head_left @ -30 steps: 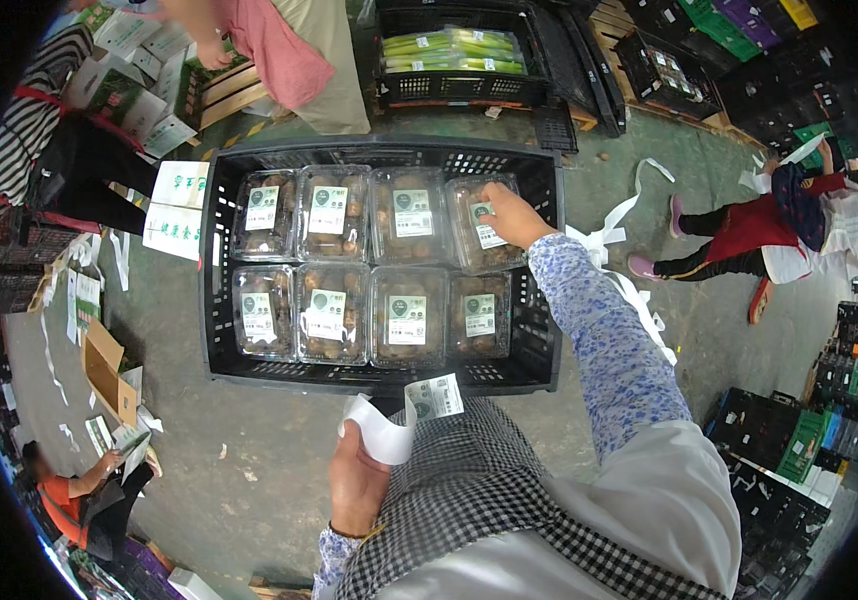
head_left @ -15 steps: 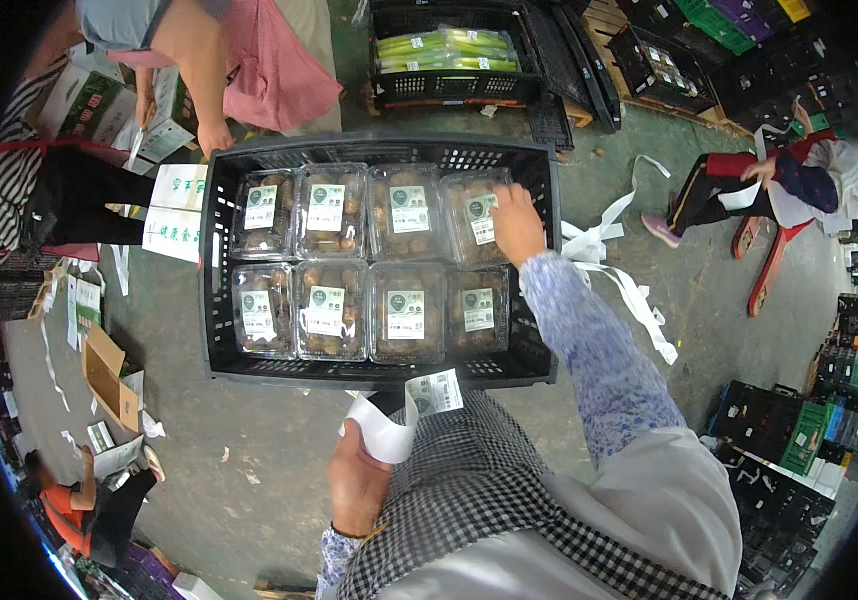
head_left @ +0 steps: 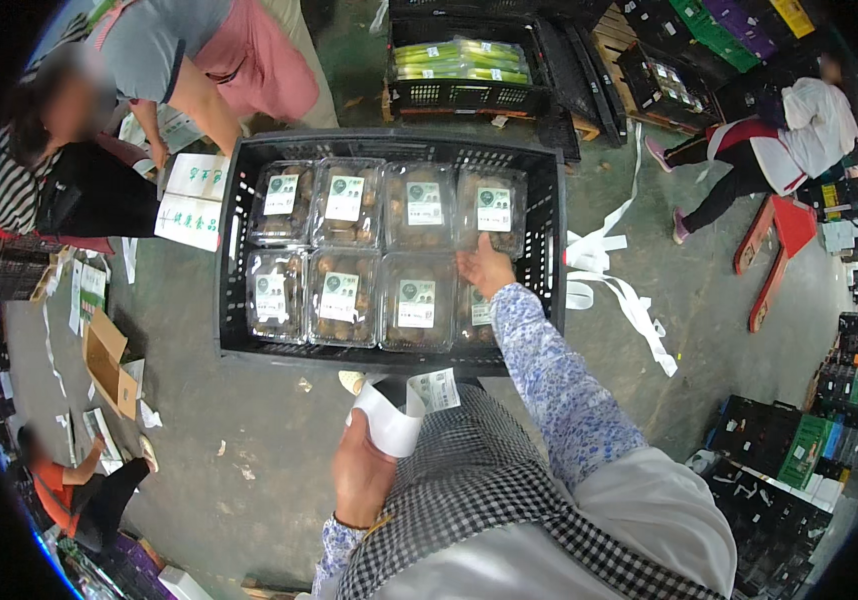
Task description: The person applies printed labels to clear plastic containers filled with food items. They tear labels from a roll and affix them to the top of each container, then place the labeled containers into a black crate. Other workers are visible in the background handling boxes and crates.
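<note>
A black plastic crate [head_left: 389,355] holds several lidded clear plastic boxes in two rows. Brown rounded produce, of a kind I cannot make out, fills them, and a white-and-green label sits on each lid. My right hand [head_left: 486,267] reaches in at the right, its fingers apart and touching the near edge of the far right box [head_left: 505,182]. Part of the near right box [head_left: 479,325] is hidden under my hand and wrist. Below the crate's near side, my left hand [head_left: 362,470] grips a curled white label strip [head_left: 391,425], with a printed label [head_left: 436,390] at its end.
Beyond the crate stands another black crate [head_left: 469,97] of bagged green-and-white vegetables. White paper strips [head_left: 599,255] litter the floor at right, near a red pallet jack [head_left: 774,255]. People work at the left and right. An open cardboard box [head_left: 109,360] lies at left.
My right hand has moved from the far right box's label to its near edge. That label now shows fully. My left hand keeps the strip. The person at far right has turned.
</note>
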The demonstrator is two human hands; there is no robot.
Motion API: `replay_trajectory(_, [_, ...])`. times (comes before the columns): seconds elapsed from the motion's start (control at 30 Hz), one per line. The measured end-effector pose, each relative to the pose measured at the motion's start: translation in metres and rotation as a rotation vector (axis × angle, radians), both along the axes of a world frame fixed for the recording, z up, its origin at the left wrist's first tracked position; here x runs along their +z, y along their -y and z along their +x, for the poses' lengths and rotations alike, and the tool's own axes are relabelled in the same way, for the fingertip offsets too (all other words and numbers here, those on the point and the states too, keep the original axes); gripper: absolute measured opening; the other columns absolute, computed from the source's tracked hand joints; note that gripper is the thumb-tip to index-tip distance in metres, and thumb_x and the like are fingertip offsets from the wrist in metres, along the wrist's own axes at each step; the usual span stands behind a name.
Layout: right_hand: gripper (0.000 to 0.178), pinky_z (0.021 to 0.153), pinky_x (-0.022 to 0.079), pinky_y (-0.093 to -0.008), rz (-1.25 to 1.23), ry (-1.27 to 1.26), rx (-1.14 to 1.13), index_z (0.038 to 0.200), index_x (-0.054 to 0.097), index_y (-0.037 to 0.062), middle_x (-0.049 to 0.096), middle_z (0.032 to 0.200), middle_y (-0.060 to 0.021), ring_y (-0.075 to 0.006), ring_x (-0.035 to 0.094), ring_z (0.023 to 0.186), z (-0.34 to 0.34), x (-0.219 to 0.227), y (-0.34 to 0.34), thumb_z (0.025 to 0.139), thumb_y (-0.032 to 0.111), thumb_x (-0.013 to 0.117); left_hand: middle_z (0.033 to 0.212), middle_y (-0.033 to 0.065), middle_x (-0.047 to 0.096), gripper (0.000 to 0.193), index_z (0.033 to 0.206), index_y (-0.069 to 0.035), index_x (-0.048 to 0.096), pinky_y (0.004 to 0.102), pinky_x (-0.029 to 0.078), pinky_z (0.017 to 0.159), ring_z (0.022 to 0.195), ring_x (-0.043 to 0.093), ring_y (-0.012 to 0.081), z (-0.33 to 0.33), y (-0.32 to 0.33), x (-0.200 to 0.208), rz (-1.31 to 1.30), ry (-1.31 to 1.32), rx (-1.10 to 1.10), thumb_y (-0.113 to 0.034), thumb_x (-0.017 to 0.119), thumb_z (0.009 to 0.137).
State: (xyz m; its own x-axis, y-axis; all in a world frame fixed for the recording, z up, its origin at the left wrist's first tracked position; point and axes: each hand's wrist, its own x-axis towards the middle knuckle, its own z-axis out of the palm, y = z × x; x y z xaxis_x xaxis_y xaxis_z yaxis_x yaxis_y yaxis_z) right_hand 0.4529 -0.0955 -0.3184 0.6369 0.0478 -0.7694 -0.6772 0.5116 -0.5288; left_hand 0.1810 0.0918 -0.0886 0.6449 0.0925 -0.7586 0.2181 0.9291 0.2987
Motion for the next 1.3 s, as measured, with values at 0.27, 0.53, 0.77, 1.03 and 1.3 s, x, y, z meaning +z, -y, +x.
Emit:
replay_trajectory(0.27, [0.079, 0.089, 0.045, -0.0380, -0.691, 0.216, 1.015, 0.121, 0.050, -0.0100, 0.058, 0.115, -0.0264, -0.0335, 0.057, 0.105, -0.058, 0.063, 0.004, 0.084, 0.059, 0.056, 0.132, 0.0121, 0.050, 0.042, 0.134, 0.001, 0.038, 0.0414, 0.041, 0.101, 0.119, 0.052, 0.0252, -0.018, -0.001, 0.013, 0.008, 0.017, 0.011, -0.027, 0.035, 0.102])
replay_trajectory(0.53, [0.087, 0.095, 0.043, -0.0406, -0.895, 0.323, 1.176, 0.120, 0.045, -0.0166, 0.051, 0.122, -0.0335, -0.0409, 0.053, 0.114, -0.084, 0.071, -0.044, 0.080, 0.060, 0.060, 0.130, 0.0119, 0.051, 0.040, 0.133, 0.000, 0.037, 0.0428, 0.043, 0.100, 0.117, 0.053, 0.0253, -0.036, -0.003, 0.011, -0.015, 0.029, 0.051, -0.025, 0.040, 0.101])
replay_trajectory(0.77, [0.042, 0.076, 0.052, -0.0337, -0.815, 0.731, 1.003, 0.105, 0.056, -0.0031, 0.067, 0.091, -0.0174, -0.0236, 0.066, 0.084, -0.102, 0.132, -0.031, 0.089, 0.036, 0.062, 0.127, 0.0118, 0.054, 0.042, 0.131, 0.001, 0.041, 0.0402, 0.043, 0.099, 0.115, 0.055, 0.0249, -0.045, -0.008, 0.029, 0.058, 0.031, 0.080, -0.029, 0.036, 0.102])
replay_trajectory(1.03, [0.031, 0.078, 0.049, -0.0305, -0.154, 0.930, 1.693, 0.106, 0.061, 0.0017, 0.065, 0.095, -0.0086, -0.0159, 0.061, 0.086, -0.177, 0.258, -0.052, 0.087, 0.026, 0.066, 0.125, 0.0119, 0.053, 0.044, 0.132, 0.000, 0.039, 0.0412, 0.042, 0.099, 0.114, 0.054, 0.0251, -0.044, -0.009, 0.044, 0.149, 0.105, 0.257, -0.032, 0.037, 0.102])
replay_trajectory(1.3, [0.029, 0.062, 0.046, -0.0299, -0.170, 0.885, 1.487, 0.097, 0.062, 0.0015, 0.063, 0.076, -0.0077, -0.0126, 0.056, 0.067, -0.174, 0.271, -0.049, 0.086, 0.028, 0.066, 0.129, 0.0119, 0.052, 0.045, 0.129, 0.002, 0.043, 0.0351, 0.036, 0.103, 0.119, 0.050, 0.0216, -0.041, 0.015, 0.058, 0.434, 0.191, -0.126, -0.033, 0.037, 0.101])
